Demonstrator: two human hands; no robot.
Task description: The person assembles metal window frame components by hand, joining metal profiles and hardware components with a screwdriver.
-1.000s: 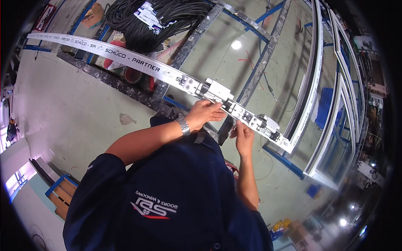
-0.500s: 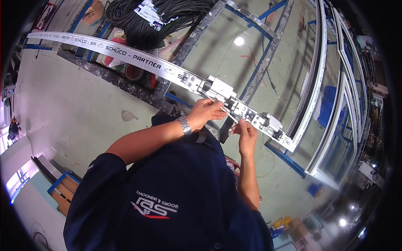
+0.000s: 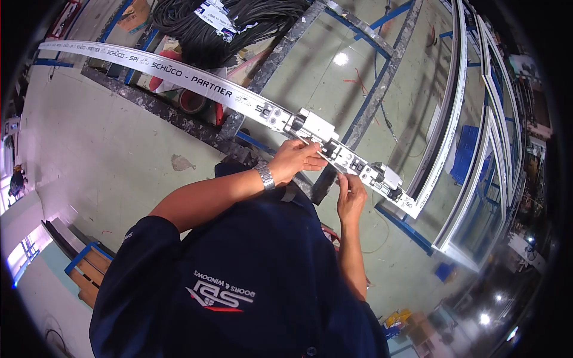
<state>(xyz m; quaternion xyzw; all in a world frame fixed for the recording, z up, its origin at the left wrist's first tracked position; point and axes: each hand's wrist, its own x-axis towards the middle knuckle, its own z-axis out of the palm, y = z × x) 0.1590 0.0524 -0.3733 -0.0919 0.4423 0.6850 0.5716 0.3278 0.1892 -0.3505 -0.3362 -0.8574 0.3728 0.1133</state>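
"Lighting?"
"Bright; glare spots the floor [image 3: 340, 58] between bars of the stand [image 3: 371, 106], and soft shadows streak past its right edge."
"Sharpness?"
"Clear centrally, hazy lower right. Fisheye distortion bends the outer rails [image 3: 457, 104]; corners go black."

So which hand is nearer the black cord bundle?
Left hand: at the white profile, on the bundle's near side. Right hand: farther down the profile, toward its corner.
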